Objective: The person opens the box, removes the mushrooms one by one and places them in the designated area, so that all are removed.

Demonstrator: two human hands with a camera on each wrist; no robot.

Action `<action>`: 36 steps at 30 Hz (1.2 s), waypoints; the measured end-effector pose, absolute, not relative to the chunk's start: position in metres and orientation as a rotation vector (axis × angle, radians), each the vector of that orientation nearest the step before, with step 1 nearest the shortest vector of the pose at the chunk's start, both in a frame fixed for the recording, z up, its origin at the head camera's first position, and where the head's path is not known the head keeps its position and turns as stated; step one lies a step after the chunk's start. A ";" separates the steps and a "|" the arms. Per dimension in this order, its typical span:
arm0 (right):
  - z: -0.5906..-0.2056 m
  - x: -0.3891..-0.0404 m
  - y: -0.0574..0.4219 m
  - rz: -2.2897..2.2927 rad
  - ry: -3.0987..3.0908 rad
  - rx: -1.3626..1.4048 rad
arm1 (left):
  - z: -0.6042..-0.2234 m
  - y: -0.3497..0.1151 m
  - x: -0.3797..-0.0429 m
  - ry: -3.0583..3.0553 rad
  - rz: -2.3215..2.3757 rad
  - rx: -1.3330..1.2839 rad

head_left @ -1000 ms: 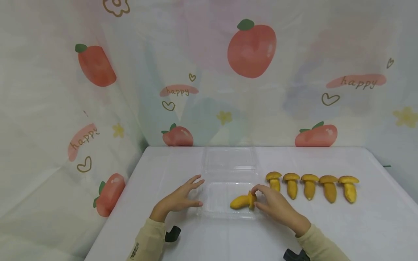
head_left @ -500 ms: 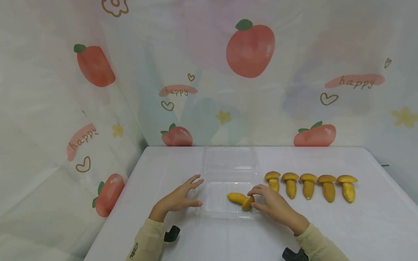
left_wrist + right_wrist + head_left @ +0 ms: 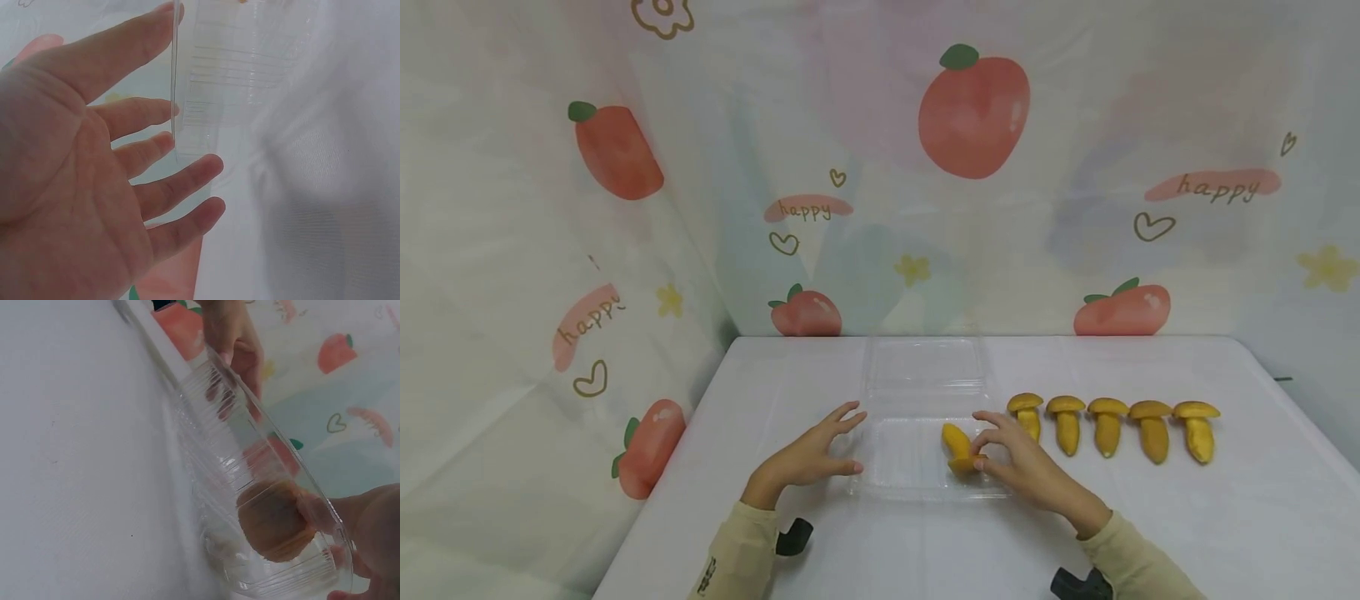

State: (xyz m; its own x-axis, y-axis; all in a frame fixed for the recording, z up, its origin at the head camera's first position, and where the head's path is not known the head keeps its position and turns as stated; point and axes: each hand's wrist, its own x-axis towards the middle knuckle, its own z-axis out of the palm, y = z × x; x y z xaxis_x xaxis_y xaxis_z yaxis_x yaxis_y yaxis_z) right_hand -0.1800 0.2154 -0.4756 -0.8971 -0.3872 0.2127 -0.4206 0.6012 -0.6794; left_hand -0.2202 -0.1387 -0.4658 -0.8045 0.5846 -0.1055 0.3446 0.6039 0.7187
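Observation:
A clear plastic clamshell box (image 3: 895,467) stands unfolded at mid-table, its lid (image 3: 925,362) laid back toward the wall. Inside the base's right end is a yellow toy mushroom (image 3: 957,440), stem pointing away and cap nearest the person. My right hand (image 3: 1026,458) reaches over the right rim and pinches the cap between thumb and fingers. Through the box wall, the right wrist view shows the brown cap (image 3: 275,519) with fingertips against it. My left hand (image 3: 808,454) is spread at the left rim; the left wrist view shows its fingers extended, thumb and fingertips along the edge.
Several more yellow mushrooms (image 3: 1107,429) lie in a row right of the box, caps toward the wall. The nearest one sits just behind my right hand. A white cloth covers the table (image 3: 895,558); a fruit-printed curtain (image 3: 865,275) rises along its back edge.
The mushroom in the box has turned: its stem pointed left and now points away from the person, with the cap nearer. The right hand's fingers have shifted with it. The left hand stays put.

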 end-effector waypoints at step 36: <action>-0.444 -0.192 0.261 1.882 -2.347 0.627 | -0.464 -0.138 -0.218 2.506 0.992 0.777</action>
State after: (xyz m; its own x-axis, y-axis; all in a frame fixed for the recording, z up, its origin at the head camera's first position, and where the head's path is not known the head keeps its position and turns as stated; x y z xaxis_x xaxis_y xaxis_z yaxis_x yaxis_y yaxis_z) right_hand -0.1916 0.2612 -0.4444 -0.9145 -0.2689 0.3023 -0.3535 0.1676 -0.9203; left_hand -0.2183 -0.1379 -0.4641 -0.7948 0.5977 -0.1048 0.3643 0.6081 0.7054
